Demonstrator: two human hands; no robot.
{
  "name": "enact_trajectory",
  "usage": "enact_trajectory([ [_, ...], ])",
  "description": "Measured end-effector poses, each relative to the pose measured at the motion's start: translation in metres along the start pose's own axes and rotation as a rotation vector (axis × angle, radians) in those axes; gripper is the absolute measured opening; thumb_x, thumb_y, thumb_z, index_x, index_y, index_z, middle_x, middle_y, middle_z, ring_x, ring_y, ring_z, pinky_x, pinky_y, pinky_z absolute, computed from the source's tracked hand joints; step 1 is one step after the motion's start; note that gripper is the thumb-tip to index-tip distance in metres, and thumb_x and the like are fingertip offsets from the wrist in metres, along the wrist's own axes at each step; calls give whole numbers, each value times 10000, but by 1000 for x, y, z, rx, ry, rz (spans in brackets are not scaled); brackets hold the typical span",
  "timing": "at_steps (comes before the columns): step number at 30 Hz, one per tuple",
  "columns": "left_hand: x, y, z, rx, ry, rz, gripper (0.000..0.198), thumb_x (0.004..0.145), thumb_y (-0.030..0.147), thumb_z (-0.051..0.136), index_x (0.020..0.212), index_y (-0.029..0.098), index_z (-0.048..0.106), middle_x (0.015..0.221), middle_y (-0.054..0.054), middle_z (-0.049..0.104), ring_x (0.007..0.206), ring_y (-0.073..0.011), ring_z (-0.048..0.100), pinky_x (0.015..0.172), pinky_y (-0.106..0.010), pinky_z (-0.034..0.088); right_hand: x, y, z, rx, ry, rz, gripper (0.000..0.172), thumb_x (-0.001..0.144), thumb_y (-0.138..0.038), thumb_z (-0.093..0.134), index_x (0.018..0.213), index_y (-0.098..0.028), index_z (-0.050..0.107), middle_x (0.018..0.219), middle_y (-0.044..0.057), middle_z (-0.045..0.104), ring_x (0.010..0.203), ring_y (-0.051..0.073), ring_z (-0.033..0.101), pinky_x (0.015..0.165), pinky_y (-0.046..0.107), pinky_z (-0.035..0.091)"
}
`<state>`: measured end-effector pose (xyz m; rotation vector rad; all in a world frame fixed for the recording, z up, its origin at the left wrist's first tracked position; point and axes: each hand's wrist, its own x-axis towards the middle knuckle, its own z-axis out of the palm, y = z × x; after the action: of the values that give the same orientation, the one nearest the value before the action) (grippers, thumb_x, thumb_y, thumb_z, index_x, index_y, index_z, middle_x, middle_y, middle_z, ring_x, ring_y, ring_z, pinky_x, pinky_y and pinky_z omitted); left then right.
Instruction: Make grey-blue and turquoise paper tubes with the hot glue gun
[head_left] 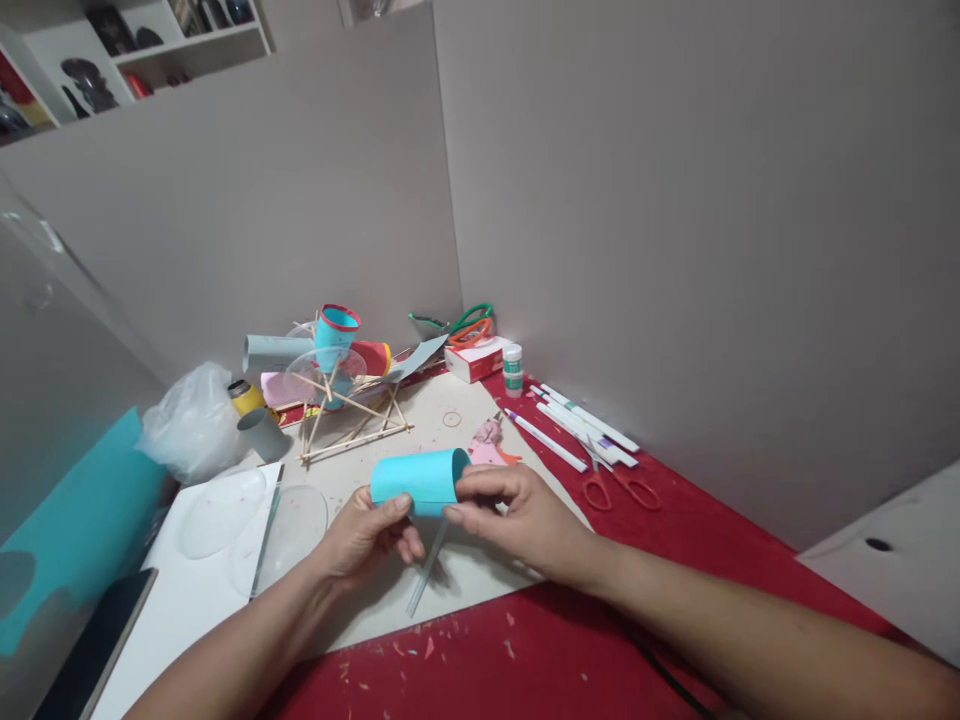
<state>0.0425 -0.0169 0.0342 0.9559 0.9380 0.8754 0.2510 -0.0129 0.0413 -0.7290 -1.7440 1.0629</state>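
A blue paper tube (412, 478) lies sideways between my hands, above the pale board (360, 615). My left hand (373, 530) grips its left end, thumb along the lower front edge. At the open right end, my right hand (506, 510) pinches the rim, with fingers partly inside the tube. Below the tube, clear glue sticks (426, 580) rest on the board. Just behind my right hand is a pink glue gun (489, 440) with an orange part. A stick frame (352, 435) carrying clear discs and a blue cup with a red rim (337, 330) stands farther back.
Red-handled scissors (619, 488) and several white markers (547, 440) lie on the red cloth (697, 530) at right. Small jars (512, 370) stand beside a red-and-white box (476, 360). At left are a plastic bag (191, 425), clear discs (292, 535) and a dark tablet-like slab (94, 650).
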Motion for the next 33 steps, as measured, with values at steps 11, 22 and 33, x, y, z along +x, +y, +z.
enact_trajectory([
  [11,3,2,-4,48,31,41,418,672,476,809,722,98,638,472,-61,654,378,-111,566,417,-171,407,1,-5,-5,52,17,-1,470,892,-460,521,519,-186,440,576,-51,300,546,98,291,492,246,241],
  [22,1,6,-1,60,34,113,397,670,459,818,769,103,674,572,-63,699,488,-127,624,489,-191,466,-3,2,2,-51,84,-153,324,875,-291,606,575,-169,622,535,-47,438,525,93,424,494,221,339],
  [33,1,9,-19,81,-39,22,514,555,590,820,521,150,557,306,28,460,302,-94,448,410,-208,368,-17,-13,-3,-326,64,-619,195,927,-169,529,989,-143,712,695,47,700,604,140,619,583,256,468],
])
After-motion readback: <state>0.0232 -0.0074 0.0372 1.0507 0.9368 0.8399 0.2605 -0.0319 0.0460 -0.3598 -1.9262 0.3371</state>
